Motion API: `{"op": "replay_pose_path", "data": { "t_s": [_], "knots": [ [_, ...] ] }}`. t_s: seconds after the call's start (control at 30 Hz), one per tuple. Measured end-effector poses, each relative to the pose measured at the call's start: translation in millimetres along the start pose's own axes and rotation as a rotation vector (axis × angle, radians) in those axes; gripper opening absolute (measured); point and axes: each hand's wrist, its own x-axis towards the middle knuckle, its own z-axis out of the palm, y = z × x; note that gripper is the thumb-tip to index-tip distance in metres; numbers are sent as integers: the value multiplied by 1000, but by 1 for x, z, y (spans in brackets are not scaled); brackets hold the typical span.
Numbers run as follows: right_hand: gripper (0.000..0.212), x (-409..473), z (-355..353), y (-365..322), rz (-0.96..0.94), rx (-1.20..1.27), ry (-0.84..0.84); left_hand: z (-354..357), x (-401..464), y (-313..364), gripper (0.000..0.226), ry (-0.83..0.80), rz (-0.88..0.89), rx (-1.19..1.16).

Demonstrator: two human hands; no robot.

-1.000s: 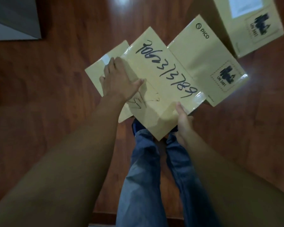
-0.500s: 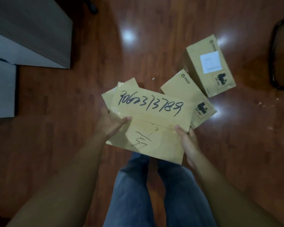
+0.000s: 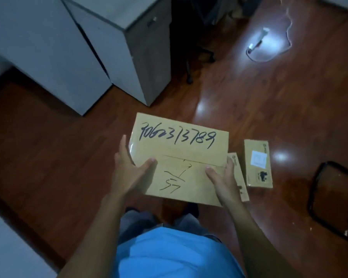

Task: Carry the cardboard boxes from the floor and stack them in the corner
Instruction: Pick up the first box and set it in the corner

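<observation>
Left hand (image 3: pixel 129 173): I have it clamped on the left edge of the big box (image 3: pixel 181 157), thumb on top.
Big box: held level in front of me, clear of the floor (image 3: pixel 48 147), long axis running left to right.
Right hand (image 3: pixel 223 179): gripping the big box's right edge, equally near.
Floor boxes: a thin box (image 3: pixel 241 183) and a labelled box (image 3: pixel 258 163) lie right of the big box.
Corner: I can't tell where it is.

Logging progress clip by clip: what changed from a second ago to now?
The numbered box has been lifted off the floor pile; the left hand moved from pressing its top to gripping its left edge, and the person has stood up. The right hand still holds the right side. Two smaller boxes remain on the floor.
</observation>
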Motion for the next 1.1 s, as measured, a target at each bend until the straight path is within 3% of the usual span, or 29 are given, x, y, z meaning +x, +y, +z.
{"op": "replay_pose_path", "data": {
  "t_s": [0.07,0.13,0.33,0.6,1.1],
  "knots": [
    [98,-5,24,-20,-79,-121,-106,-27,-2,-11,108,31,32,65],
    [102,-12,55,-35,-146,-280,-180,-60,2,-29,98,-8,64,89],
    [88,-45,190,-62,-199,-446,-360,-175,5,-127,83,37,-55,73],
    [86,-108,380,-99,-292,-554,-669,-321,-27,-248,83,310,-263,-5],
    [68,-53,684,-208,-287,-577,-871,-489,110,-333,84,530,-446,-213]
  ]
}}
